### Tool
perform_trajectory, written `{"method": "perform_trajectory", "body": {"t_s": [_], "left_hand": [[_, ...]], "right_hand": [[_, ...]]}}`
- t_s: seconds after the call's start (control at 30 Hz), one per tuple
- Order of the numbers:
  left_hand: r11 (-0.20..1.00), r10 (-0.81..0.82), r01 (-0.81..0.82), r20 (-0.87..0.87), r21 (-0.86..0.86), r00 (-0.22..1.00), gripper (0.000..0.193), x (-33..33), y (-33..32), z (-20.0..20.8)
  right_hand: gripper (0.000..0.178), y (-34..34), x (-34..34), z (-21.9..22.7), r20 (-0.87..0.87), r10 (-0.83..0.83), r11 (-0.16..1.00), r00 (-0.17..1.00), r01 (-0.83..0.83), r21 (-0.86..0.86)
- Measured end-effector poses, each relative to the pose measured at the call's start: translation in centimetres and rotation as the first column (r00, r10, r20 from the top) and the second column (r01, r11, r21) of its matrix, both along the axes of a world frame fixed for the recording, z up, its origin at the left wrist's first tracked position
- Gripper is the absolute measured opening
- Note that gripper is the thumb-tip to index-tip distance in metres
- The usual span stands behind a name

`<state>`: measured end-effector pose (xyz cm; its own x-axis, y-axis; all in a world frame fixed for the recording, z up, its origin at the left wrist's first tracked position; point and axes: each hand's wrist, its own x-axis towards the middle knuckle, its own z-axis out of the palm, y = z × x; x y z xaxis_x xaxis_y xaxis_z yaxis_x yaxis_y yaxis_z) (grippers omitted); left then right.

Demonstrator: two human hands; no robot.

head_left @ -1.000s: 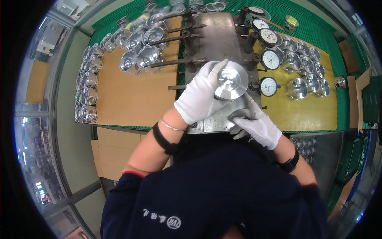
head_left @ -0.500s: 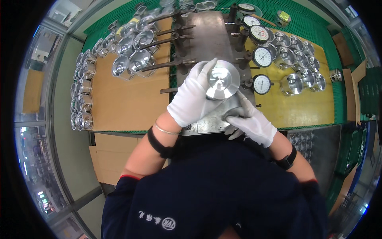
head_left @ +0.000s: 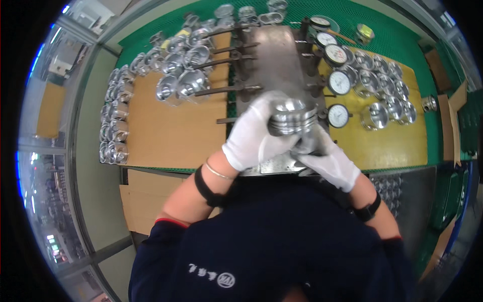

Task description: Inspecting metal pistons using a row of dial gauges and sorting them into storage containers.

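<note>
A shiny metal piston (head_left: pixel 293 120) is held up over the near end of the steel gauge fixture (head_left: pixel 274 48), tilted so the ring grooves on its side show. My left hand (head_left: pixel 259 133), in a white glove, is closed around its left side. White-gloved too, my right hand (head_left: pixel 332 160) is closed at the lower right of the piston, around a shiny part below the grooves. Motion blur hides some fingertips and the piston's lower end. Dial gauges (head_left: pixel 338 116) line the fixture's right side, and dark metal arms (head_left: pixel 216 91) stick out on its left.
Many pistons (head_left: pixel 192 84) stand on the brown cardboard (head_left: pixel 171 131) at left, some in a column along its left edge. More pistons (head_left: pixel 375 117) stand on the yellow board (head_left: pixel 397 146) at right. Green mesh (head_left: pixel 347 15) covers the back; an open carton (head_left: pixel 448 126) is far right.
The piston has tipped from showing its round top face to showing its grooved side. Both hands have shifted slightly, and the whole view has moved a little.
</note>
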<state>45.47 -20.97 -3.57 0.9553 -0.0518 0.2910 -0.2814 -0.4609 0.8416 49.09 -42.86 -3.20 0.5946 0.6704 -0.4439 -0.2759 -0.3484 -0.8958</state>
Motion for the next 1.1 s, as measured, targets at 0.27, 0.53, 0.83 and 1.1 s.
{"method": "perform_trajectory", "body": {"t_s": [0.27,0.53,0.83,1.1], "left_hand": [[0.97,-0.139,0.109,-0.129,-0.219,0.982,0.043,-2.2,2.3,5.3],[0.902,0.394,-0.363,-0.099,0.235,0.914,0.063,0.4,22.0,-3.2],[0.609,0.434,-0.303,0.012,0.733,0.901,0.081,11.3,30.8,-14.4],[0.8,0.311,-0.194,-0.116,0.568,0.943,0.062,22.3,26.3,-11.3]], "right_hand": [[0.042,-9.4,-0.7,0.6,0.454,-0.424,0.851,0.784,0.172,0.497],[0.032,-18.0,2.5,-4.8,-0.022,-0.714,0.669,0.7,0.69,0.277],[0.049,-11.5,7.2,-11.9,-0.204,-0.761,0.646,0.616,0.75,-0.142],[0.049,-7.4,10.1,-13.5,-0.127,-0.904,0.417,0.409,0.908,-0.046]]}}
